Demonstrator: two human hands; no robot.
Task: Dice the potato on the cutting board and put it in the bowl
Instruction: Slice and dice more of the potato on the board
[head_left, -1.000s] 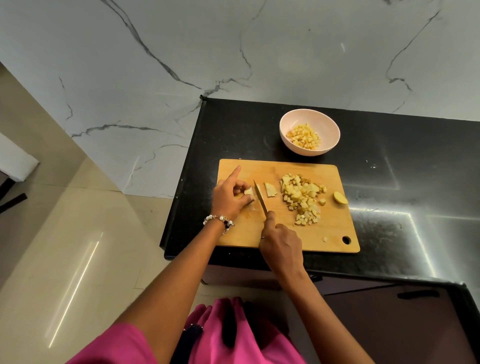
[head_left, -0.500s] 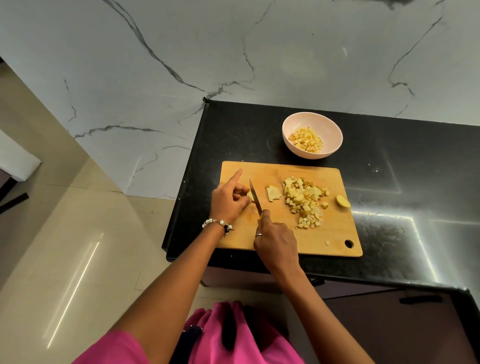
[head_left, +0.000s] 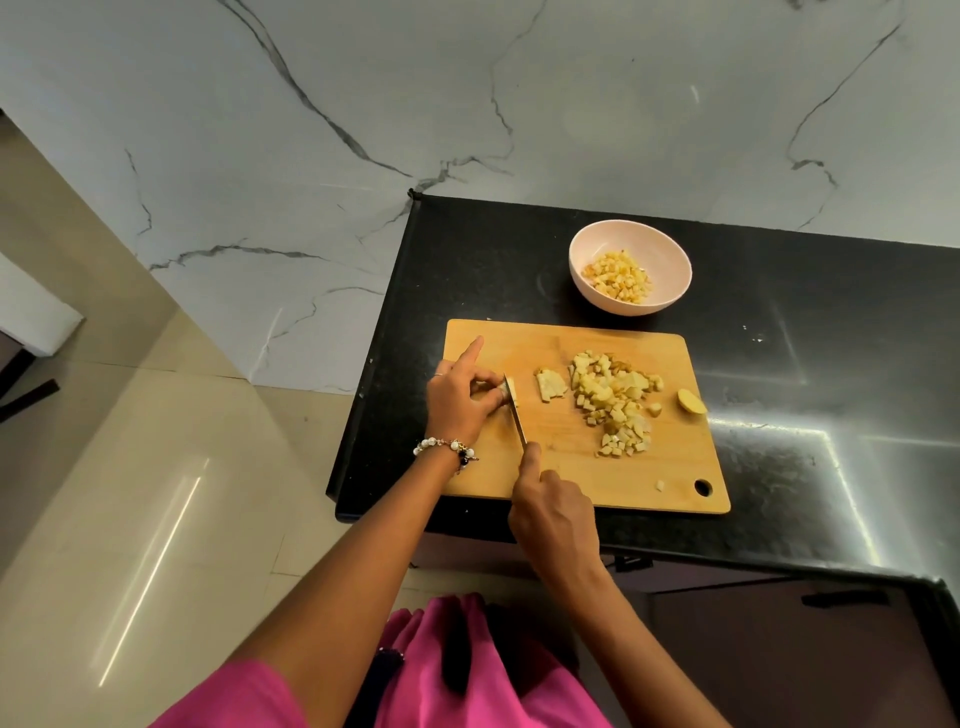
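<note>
Your left hand (head_left: 460, 397) has its grip pinched on a small pale potato piece (head_left: 510, 391) near the left edge of the flat wooden cutting board (head_left: 571, 467). Your right hand (head_left: 553, 512) has its grip clamped on the thin knife (head_left: 515, 410), whose blade now touches that piece, closer than before. Diced yellow potato cubes (head_left: 615, 402) sit mid-board; more fill the round pink bowl (head_left: 670, 260) by the board's far edge.

Soft, even indoor light leaves the view fairly dim yet sharp, with bright streaks of glare on the black countertop (head_left: 810, 431) at right and the floor tiles (head_left: 150, 566) at left, and wide-angle bending at the edges.
</note>
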